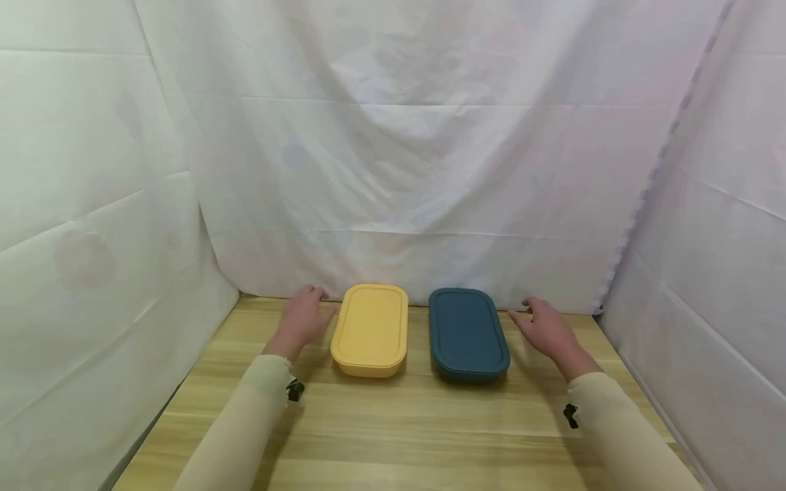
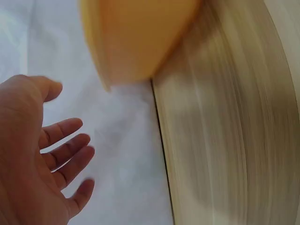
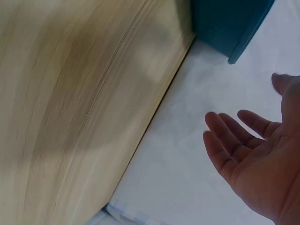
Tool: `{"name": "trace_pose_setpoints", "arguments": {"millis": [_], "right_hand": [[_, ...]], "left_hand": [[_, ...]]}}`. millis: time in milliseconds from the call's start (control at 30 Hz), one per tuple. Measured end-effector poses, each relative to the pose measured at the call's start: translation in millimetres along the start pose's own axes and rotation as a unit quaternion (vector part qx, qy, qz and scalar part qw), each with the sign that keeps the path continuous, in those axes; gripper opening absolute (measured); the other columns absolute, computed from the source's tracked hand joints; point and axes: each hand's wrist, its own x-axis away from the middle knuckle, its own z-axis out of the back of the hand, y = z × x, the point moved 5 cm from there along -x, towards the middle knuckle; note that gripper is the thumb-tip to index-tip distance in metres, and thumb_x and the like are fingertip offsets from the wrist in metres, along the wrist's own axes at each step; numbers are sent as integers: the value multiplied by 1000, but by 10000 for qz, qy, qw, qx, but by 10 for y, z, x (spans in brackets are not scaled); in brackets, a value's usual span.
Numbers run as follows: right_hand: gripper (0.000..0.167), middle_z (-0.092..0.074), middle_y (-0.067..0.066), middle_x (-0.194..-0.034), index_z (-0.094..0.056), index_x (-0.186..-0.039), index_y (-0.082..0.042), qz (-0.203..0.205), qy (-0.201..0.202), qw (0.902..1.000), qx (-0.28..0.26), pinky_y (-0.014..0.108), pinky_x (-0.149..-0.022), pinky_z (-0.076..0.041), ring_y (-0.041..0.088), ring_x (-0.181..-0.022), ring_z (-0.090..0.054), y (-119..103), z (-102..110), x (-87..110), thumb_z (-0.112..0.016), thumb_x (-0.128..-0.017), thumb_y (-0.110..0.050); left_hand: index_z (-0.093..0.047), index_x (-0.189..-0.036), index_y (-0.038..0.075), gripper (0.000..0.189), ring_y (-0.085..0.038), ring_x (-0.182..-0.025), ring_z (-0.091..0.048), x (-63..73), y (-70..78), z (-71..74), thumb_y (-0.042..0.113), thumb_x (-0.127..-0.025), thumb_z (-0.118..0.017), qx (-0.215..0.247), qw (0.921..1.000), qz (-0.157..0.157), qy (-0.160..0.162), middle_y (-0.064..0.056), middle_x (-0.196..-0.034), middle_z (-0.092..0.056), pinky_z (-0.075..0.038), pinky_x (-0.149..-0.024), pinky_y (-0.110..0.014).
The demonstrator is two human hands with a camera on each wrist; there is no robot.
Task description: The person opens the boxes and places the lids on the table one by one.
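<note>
Two lidded food containers lie side by side near the table's back edge. The yellow container [image 1: 371, 326] is on the left, the dark blue container [image 1: 468, 332] on the right, both with lids on. Just left of the yellow one is my left hand [image 1: 303, 317], its fingers relaxed and spread and nothing in them. My right hand [image 1: 545, 331] hovers to the right of the blue one, fingers loosely bent, also holding nothing. In the left wrist view, a gap shows between the fingers and the yellow container [image 2: 136, 42]. The right wrist view shows the blue container [image 3: 229, 26] apart from the fingertips.
The wood-grain table [image 1: 393, 436] extends toward me in front of the containers. A white curtain [image 1: 393, 170] hangs right behind the table's back edge, and white cloth walls [image 1: 86, 239] stand on both sides.
</note>
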Motion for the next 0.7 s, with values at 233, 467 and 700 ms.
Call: {"name": "trace_pose_setpoints", "arguments": {"millis": [233, 467, 700], "right_hand": [[57, -67, 33, -132, -57, -143, 7, -312, -120, 9955, -883, 64, -92, -57, 49, -117, -67, -26, -14, 29, -57, -116, -43], [66, -64, 34, -137, -57, -145, 6, -447, -298, 9921, -1130, 63, -94, -56, 49, -121, -65, -37, -28, 41, -52, -116, -53], [58, -65, 33, -136, -57, -145, 6, -461, -363, 9915, -1161, 63, -94, -57, 48, -121, -65, -51, -59, 54, -55, -116, -44]], "left_hand": [[-76, -114, 6, 26, -33, -106, -67, 20, 202, 27, 31, -109, -69, 1030, 9943, 46, 256, -13, -119, -70, -58, -93, -53], [-75, -112, 7, 23, -30, -104, -68, 47, 401, 44, 29, -108, -70, 1250, 9919, -65, 211, -11, -116, -71, -59, -91, -52], [-75, -113, 8, 22, -28, -100, -69, 68, 443, -11, 29, -108, -69, 1361, 9906, -67, 116, -9, -113, -72, -59, -89, -50]]}}
